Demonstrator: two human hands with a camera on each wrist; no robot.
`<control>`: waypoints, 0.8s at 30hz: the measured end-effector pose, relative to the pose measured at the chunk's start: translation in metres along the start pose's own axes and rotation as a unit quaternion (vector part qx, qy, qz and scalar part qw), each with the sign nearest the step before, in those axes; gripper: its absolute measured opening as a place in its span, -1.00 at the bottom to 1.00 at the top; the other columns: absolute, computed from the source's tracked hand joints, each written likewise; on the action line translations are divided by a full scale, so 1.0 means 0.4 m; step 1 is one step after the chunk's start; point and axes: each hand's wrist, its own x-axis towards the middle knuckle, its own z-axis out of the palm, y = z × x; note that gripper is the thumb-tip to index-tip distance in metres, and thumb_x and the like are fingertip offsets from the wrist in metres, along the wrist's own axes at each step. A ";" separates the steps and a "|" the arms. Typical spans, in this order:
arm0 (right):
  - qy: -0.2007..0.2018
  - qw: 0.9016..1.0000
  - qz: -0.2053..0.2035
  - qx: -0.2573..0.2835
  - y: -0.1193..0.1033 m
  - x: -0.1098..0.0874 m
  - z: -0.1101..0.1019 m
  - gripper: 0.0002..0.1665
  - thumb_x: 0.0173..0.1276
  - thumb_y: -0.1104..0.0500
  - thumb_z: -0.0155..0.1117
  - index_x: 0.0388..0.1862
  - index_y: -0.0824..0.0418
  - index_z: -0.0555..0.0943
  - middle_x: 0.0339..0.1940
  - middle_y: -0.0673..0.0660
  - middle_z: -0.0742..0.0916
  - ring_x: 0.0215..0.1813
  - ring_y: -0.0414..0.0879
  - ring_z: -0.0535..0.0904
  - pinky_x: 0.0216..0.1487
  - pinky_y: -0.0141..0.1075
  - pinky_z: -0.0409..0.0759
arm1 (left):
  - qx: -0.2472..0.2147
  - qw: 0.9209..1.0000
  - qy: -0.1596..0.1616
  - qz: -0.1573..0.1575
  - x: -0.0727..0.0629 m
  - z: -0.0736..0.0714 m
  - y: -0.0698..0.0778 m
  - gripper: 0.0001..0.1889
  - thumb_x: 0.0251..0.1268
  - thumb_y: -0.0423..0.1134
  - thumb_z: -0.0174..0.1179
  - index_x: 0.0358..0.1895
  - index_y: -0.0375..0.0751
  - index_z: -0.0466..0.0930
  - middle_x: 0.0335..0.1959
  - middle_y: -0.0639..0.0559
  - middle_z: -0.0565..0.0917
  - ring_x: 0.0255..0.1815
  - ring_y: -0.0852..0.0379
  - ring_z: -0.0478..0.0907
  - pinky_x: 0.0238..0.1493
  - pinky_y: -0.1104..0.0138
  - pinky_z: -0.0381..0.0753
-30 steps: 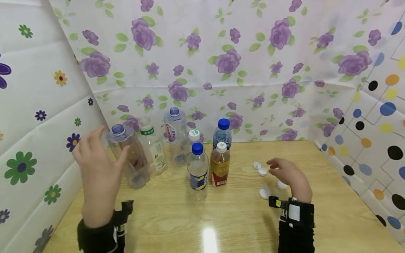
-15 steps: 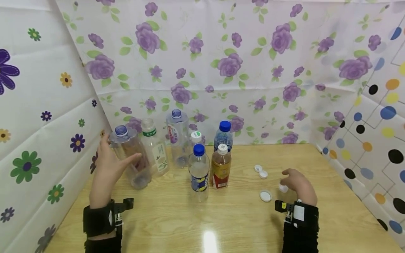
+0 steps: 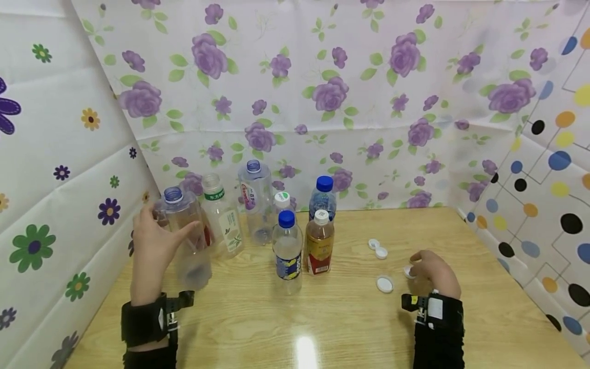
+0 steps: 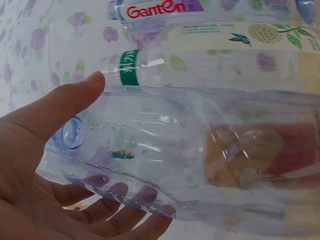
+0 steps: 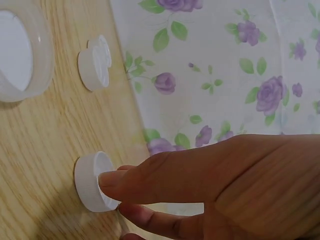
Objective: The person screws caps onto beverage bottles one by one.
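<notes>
On the left, my left hand (image 3: 154, 248) grips a large clear, uncapped plastic bottle (image 3: 186, 230) near its shoulder. In the left wrist view, the thumb (image 4: 75, 102) lies along one side of this bottle (image 4: 150, 130) and the fingers (image 4: 120, 200) curl round the other. On the right, my right hand (image 3: 433, 269) is low over the table and pinches a white bottle cap (image 3: 408, 271). The right wrist view shows the cap (image 5: 92, 182) open side up on the table, with the thumb tip (image 5: 112, 182) over its rim and a fingertip at its edge.
Beside the held bottle stand two uncapped bottles, one green-banded (image 3: 224, 220) and one with a Ganten label (image 3: 255, 200). Several capped bottles, including a blue-capped one (image 3: 288, 251) and an amber one (image 3: 320, 246), stand mid-table. A wide white cap (image 3: 384, 284) and two small caps (image 3: 380, 252) lie nearby.
My left hand has come down onto the large bottle, whose base has slid nearer and left. My right hand has moved right and down, from beside the two small caps to the single white cap.
</notes>
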 end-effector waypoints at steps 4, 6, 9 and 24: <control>-0.014 0.999 0.010 0.037 0.004 0.002 0.003 -0.42 0.38 0.36 0.20 0.32 0.62 0.37 0.04 0.48 0.62 -0.36 0.04 0.52 -0.29 -0.12 0.58 | 0.006 1.000 -0.009 0.010 -0.014 -0.011 0.019 0.13 0.17 0.09 0.49 0.59 -0.38 -0.04 0.40 -0.49 0.16 0.36 -0.41 0.22 0.29 -0.25 0.42; -0.016 0.998 0.015 0.053 0.005 0.001 0.005 -0.43 0.39 0.37 0.18 0.32 0.61 0.36 -0.08 0.39 0.66 -0.55 -0.11 0.35 -0.44 -0.22 0.47 | 0.002 1.000 -0.016 0.021 -0.024 -0.018 0.033 0.14 0.16 0.11 0.49 0.59 -0.37 -0.04 0.40 -0.49 0.16 0.35 -0.42 0.24 0.25 -0.25 0.45; -0.016 0.998 0.019 0.065 0.007 0.001 0.007 -0.46 0.42 0.34 0.18 0.30 0.59 0.38 -0.13 0.32 0.66 -0.62 -0.16 0.21 -0.50 -0.27 0.39 | -0.024 0.998 -0.038 0.035 -0.042 -0.029 0.056 0.15 0.16 0.12 0.49 0.61 -0.32 -0.07 0.42 -0.47 0.18 0.35 -0.42 0.28 0.22 -0.24 0.49; 0.004 0.998 0.008 0.070 -0.006 0.003 0.028 -0.54 0.25 0.42 0.28 0.13 0.56 0.50 -0.07 0.36 0.62 -0.32 0.00 0.48 -0.34 -0.24 0.51 | -0.112 0.969 -0.163 0.148 -0.174 -0.019 0.200 -0.06 0.21 -0.18 0.50 0.55 -0.22 0.08 0.16 -0.21 0.48 0.06 -0.10 0.56 0.04 0.32 0.68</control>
